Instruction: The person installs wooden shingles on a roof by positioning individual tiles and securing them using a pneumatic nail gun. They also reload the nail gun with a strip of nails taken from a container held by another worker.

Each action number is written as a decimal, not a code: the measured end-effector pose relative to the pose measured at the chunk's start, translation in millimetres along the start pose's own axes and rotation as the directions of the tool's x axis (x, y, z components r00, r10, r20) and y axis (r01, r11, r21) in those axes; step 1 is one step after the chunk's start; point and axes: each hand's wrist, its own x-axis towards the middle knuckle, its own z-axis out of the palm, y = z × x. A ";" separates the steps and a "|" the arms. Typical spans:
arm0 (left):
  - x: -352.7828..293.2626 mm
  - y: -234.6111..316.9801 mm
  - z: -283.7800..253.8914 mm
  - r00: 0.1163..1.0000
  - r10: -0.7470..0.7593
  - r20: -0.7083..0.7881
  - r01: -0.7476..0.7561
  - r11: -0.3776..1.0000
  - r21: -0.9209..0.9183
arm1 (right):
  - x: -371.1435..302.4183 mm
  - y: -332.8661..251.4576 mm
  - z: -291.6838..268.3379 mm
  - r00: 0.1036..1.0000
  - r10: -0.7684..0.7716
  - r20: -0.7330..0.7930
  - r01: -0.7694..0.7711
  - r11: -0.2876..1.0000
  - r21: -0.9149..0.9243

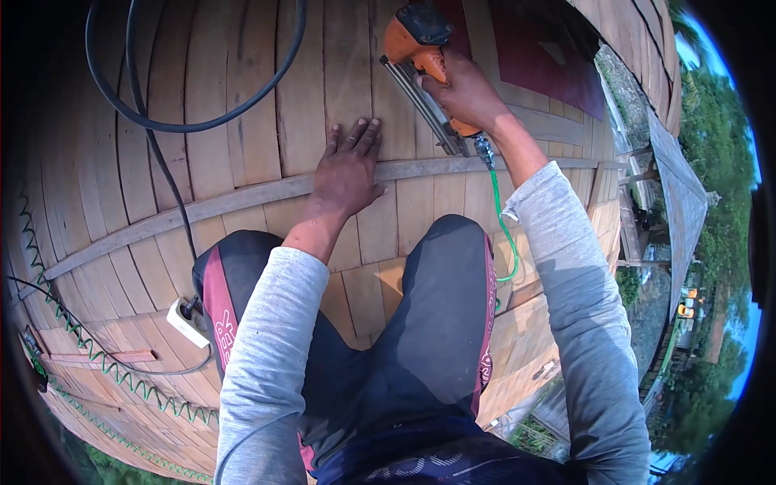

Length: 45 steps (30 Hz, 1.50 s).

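Navy shirt front (436,465) nearest the lens, soft knit with pale print. Dark stretch trousers (440,323) beyond it, maroon side panels, both knees bent below my fingers. Sleeves (271,356) are wrinkled grey knit.

Right fingers (449,85) wrapped round the handle of a nail gun (404,40); can't tell if the trigger is squeezed. Gun: scuffed orange body, chunky black cap ahead and to the left of those fingers, slim straight metal magazine (416,101) slanting just beside them. Can't tell whether its nose touches the wood. Metal coupling (483,149) just behind the grip, thin smooth green hose (497,202) curving from there past my right knee.

Left fingers (360,133) hold nothing: slightly spread, flat on the boards (202,89), palm across a narrow greyed batten (242,196). Boards are thin overlapping timber, tan with dark grain, rough edges, laid in rows.

Left of the left fingers: thick matte black hose (234,117) in a wide loop. Nearer me on that side: white plastic socket block (186,325) with a black plug (191,307), springy green coil hose (97,352), reddish wood strip (101,356).

Beyond the right fingers: flat maroon sheet (541,69). Well off to their right: grey roof panel (681,190), leafy trees (711,145).
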 end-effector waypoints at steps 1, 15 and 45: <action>-0.8 -3.9 1.3 1.000 0.013 -0.013 -0.013 1.000 0.000 | 5.7 -3.8 -7.8 0.998 0.047 0.030 -0.049 0.997 0.060; 8.0 -6.8 -13.5 0.994 -0.031 0.109 0.039 0.996 -0.078 | 150.2 15.1 -59.1 0.937 0.337 -0.096 -0.291 0.902 0.320; 11.6 1.3 -11.4 0.998 -0.036 0.050 0.040 0.996 -0.079 | -94.7 39.2 -83.0 0.952 0.291 -0.098 -0.286 0.956 0.064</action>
